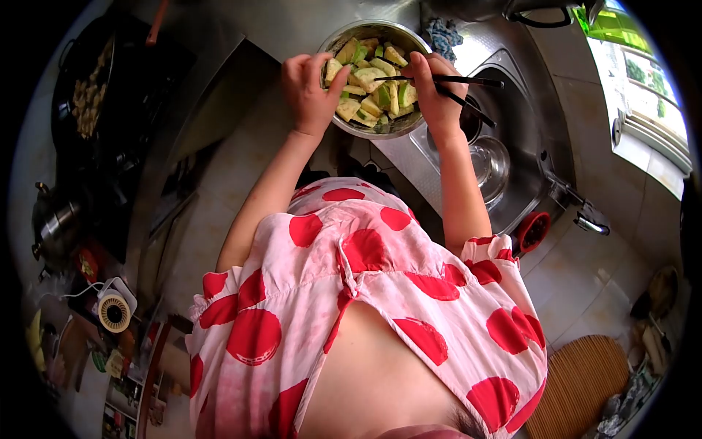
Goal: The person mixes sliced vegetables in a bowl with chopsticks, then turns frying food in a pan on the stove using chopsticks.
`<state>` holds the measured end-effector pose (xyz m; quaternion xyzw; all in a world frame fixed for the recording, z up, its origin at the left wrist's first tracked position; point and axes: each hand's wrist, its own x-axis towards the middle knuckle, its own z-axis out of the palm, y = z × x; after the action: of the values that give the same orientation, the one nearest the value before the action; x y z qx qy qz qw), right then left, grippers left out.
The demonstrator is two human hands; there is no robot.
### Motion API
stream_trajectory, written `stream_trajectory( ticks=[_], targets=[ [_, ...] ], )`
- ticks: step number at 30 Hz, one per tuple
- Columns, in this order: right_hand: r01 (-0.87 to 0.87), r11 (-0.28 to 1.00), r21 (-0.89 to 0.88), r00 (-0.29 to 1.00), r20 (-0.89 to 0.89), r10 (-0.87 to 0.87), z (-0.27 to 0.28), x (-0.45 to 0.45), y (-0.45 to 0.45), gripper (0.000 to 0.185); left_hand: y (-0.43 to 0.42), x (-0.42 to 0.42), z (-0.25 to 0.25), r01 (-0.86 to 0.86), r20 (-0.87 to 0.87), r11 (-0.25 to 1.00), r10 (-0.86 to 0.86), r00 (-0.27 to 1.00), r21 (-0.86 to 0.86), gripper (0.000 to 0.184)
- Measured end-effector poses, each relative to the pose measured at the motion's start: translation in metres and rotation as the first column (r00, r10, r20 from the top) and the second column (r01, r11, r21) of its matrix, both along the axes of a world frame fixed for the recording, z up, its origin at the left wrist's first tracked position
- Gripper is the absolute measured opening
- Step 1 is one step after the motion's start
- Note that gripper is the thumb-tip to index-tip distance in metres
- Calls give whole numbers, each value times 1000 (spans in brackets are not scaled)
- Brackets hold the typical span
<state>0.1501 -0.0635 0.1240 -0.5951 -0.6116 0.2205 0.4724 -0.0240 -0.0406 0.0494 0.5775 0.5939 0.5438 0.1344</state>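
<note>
A round metal bowl point(379, 134) is full of cut pale chunks point(371, 101) with strips of green skin; their exact kind is unclear. My left hand point(311, 95) grips the bowl's left rim, fingers curled over the edge. On the bowl's right side, my right hand point(439, 91) is closed around a pair of dark chopsticks point(479, 81). One chopstick's tip reaches across onto a chunk near the middle of the bowl. The other chopstick slants away below it, and its front end is hidden by my hand.
To the right is a steel sink point(523, 157) with a clear glass bowl point(488, 170) inside and a faucet point(589, 219). A crumpled blue cloth point(443, 36) lies behind the metal bowl. At left, a wok point(95, 88) holds browned pieces, near a steel kettle point(62, 227).
</note>
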Motion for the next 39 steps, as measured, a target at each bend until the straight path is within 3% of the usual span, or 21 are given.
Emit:
stream_trajectory(
  ticks=[1,2,3,6,8,10,12,13,15,16,18,19,20,22,26,28,29,32,34,36,39],
  targets=[
    [20,1000,1,1000,-19,-20,0,-2,-2,26,-1,1,12,240,-205,970,-228,952,38,20],
    [38,999,4,998,-40,-38,-1,-5,-3,25,-3,1,19,467,-405,884,-418,813,26,21],
    [33,999,7,999,-43,-33,-1,-5,-2,25,-3,7,18,534,-381,844,-506,773,-38,25],
    [93,991,97,983,-169,-76,10,3,-12,28,4,13,1,484,-484,862,-492,723,-154,26],
    [163,987,2,956,-249,-158,29,13,-27,30,3,12,-1,461,-474,869,-488,733,-182,28],
    [193,981,-19,963,-186,-193,24,26,-36,34,-1,7,6,340,-381,938,-338,861,-65,29],
    [169,983,-74,948,286,-142,6,32,-43,32,-2,-4,2,305,-372,952,-297,879,-40,33],
    [176,977,-122,946,294,-134,-3,28,-44,30,-2,-8,-8,236,-278,969,-247,928,-73,36],
    [214,942,-260,968,188,-168,-43,18,-48,31,-6,-14,-32,202,-103,956,-228,968,-215,38],
    [222,930,-292,973,124,-193,-64,12,-46,31,-8,-14,-35,201,-104,955,-227,968,-217,38],
    [224,957,-186,971,127,-203,-74,0,-35,33,-8,-14,-36,292,209,842,-218,953,-453,36],
    [230,949,-217,973,84,-216,-75,-2,-29,33,-7,-13,-36,285,205,854,-214,955,-436,37],
    [274,896,-348,917,-186,-353,-76,-6,-26,35,-8,-15,-36,286,205,852,-215,955,-438,37],
    [258,926,-276,865,-360,-348,-62,-14,-18,37,-4,-16,-34,320,267,817,-212,940,-479,34],
    [202,952,-228,895,-351,-274,-34,-17,-3,36,-2,-15,-38,303,324,849,-168,931,-434,34],
    [189,968,-165,937,-266,-228,-33,-25,8,35,-4,-13,-37,287,349,856,-135,927,-429,34],
    [163,960,-229,951,-222,-214,-30,-31,12,34,-4,-12,-37,286,350,857,-134,927,-429,34],
    [32,985,-170,998,63,-21,-42,-29,15,33,-5,-11,-38,262,360,866,-103,927,-426,35],
    [69,977,-200,992,117,-46,-24,-14,12,33,-4,-11,-36,254,362,852,-83,928,-457,35],
    [139,968,-208,977,-133,-169,-5,-5,6,34,-3,-10,-38,252,368,860,-82,926,-444,34],
    [111,987,-113,950,-281,-139,12,-12,13,31,-5,-10,-42,260,383,865,-87,920,-428,34]
  ],
)
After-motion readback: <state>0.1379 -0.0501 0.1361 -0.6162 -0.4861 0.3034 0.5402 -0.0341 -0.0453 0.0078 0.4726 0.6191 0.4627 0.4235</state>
